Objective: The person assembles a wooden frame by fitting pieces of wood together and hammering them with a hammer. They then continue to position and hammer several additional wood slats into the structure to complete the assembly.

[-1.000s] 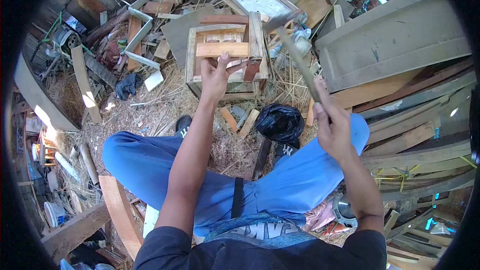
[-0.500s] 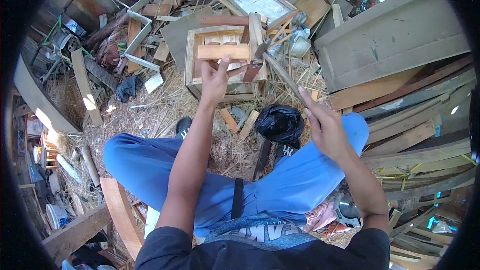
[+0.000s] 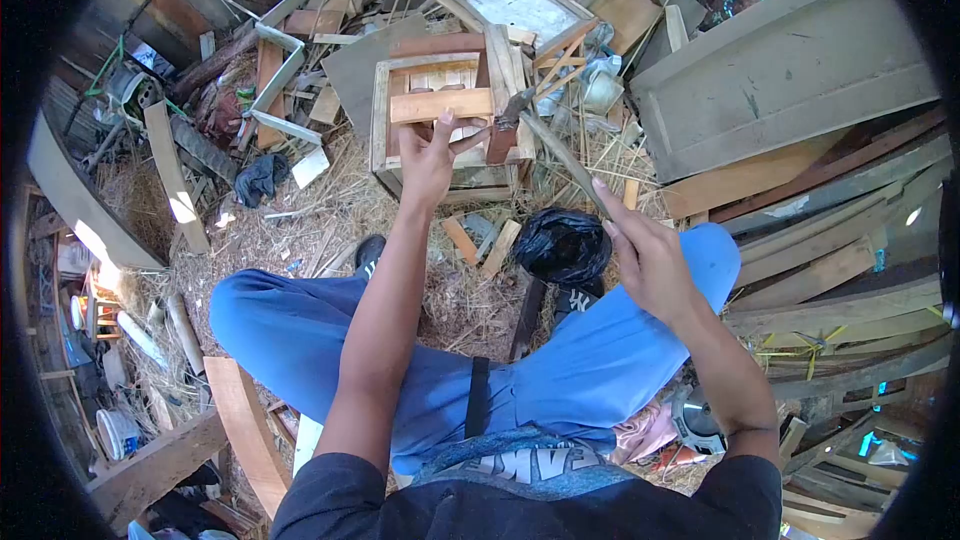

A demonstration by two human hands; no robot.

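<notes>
My left hand [image 3: 428,162] is closed on a short light-brown board [image 3: 440,106], thumb on its near edge and fingers underneath. The board butts against an upright wooden post [image 3: 502,60], and a reddish rail [image 3: 436,44] meets the post farther back. This wooden frame rests over a box-like wooden stand [image 3: 382,130]. My right hand [image 3: 648,258] grips a hammer [image 3: 566,157] by the lower part of its wooden handle. The hammer's dark head is right at the near end of the post, above a dark red wood piece [image 3: 501,146].
A black plastic bag [image 3: 563,246] lies between my feet, with wood offcuts [image 3: 499,248] beside it. Stacked planks [image 3: 830,275] and a large grey panel [image 3: 790,85] stand at the right. Scrap wood and a framed pane [image 3: 510,2] lie behind. Straw and shavings cover the ground.
The hammer head has come down and left onto the near end of the post. The post and the board in my left hand have shifted slightly left.
</notes>
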